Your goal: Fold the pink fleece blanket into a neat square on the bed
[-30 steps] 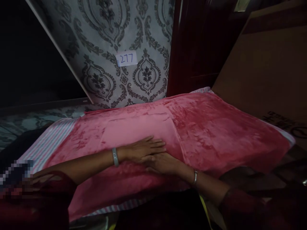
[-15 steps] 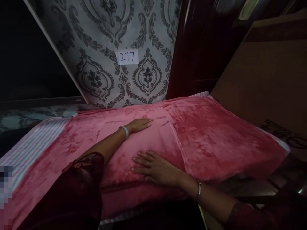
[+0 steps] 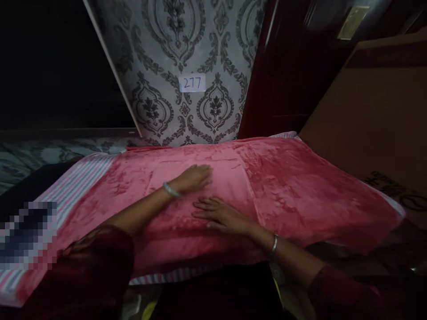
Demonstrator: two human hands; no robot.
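We see our right hand (image 3: 224, 217) spread flat, grasping nothing, on the pink cloth (image 3: 228, 178) atop the plush red cover (image 3: 310, 191); our left hand (image 3: 195, 178), blurred, is likewise extended, presumably to distribute pressure evenly

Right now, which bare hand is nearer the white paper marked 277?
The left hand, wearing the pale-grey bangle; it is farther forward over the pink plush cloth than the right hand, which wears a slim silver bangle.
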